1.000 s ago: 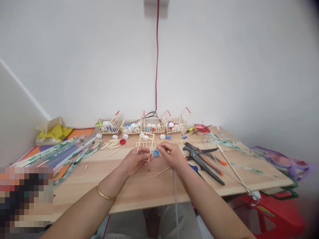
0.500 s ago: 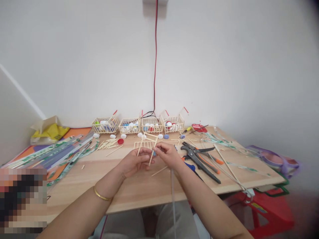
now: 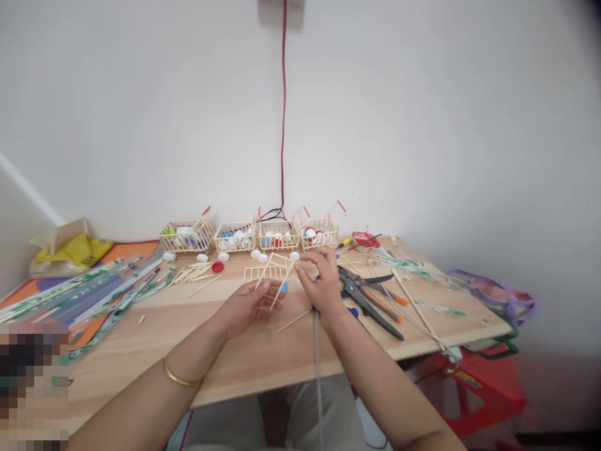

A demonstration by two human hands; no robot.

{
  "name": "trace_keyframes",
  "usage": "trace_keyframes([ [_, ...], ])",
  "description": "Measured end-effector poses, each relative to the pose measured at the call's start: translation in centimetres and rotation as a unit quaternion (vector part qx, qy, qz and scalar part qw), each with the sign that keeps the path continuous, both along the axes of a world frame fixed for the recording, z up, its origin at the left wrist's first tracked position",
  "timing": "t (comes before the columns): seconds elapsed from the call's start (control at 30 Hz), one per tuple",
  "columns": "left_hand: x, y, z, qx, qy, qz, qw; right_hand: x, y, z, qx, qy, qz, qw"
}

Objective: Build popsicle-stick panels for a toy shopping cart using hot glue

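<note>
Our left hand [image 3: 244, 308] clasps wooden stick frame [image 3: 290, 272]; our right hand [image 3: 323, 285], fingertips parted, beside frame. Miniature stick carts [image 3: 185, 245] stand behind frame.

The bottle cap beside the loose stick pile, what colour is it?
Red, clearest in the head view.

The stick frame [image 3: 277, 296] is coloured cream. The bracelet [image 3: 178, 377] is finished in gold, the stool [image 3: 500, 391] in red. The plastic strips [image 3: 113, 274] are patterned in green; the packet [image 3: 84, 252] is coloured yellow.
</note>
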State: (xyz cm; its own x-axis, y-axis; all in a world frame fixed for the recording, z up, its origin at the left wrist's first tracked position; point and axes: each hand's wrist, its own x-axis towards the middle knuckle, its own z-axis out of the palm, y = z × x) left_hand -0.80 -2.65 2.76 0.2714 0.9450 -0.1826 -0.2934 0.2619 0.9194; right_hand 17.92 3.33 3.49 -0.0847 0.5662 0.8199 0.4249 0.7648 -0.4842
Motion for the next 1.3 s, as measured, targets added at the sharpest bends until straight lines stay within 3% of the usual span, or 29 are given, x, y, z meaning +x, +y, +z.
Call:
trace_keyframes([
  [0.2,0.1,0.0,-0.4,0.016,0.065,-0.007,0.998,0.0,-0.6,0.5,0.087,-0.113,-0.049,0.989],
  [0.43,0.1,-0.1,-0.9,0.032,0.078,-0.028,0.996,-0.1,-0.9,0.5,0.089,-0.162,-0.053,0.981],
  [0.57,0.1,-0.1,-0.6,0.007,0.066,-0.031,0.997,0.0,-0.6,0.6,0.044,-0.07,-0.018,0.996],
  [0.7,0.0,-0.3,0.0,-0.022,0.05,-0.032,0.998,1.1,0.8,0.8,-0.02,0.096,-0.059,0.993],
  [0.77,0.0,-0.3,0.1,-0.024,0.045,-0.032,0.998,1.8,1.3,0.9,-0.036,0.132,-0.072,0.988],
  [1.0,0.0,-0.1,0.2,-0.018,0.051,-0.03,0.998,1.4,0.8,0.9,-0.02,-0.023,0.059,0.998],
  [1.3,0.3,-0.2,-0.4,-0.02,0.073,-0.032,0.997,0.1,0.3,0.3,0.095,-0.128,0.001,0.987],
])
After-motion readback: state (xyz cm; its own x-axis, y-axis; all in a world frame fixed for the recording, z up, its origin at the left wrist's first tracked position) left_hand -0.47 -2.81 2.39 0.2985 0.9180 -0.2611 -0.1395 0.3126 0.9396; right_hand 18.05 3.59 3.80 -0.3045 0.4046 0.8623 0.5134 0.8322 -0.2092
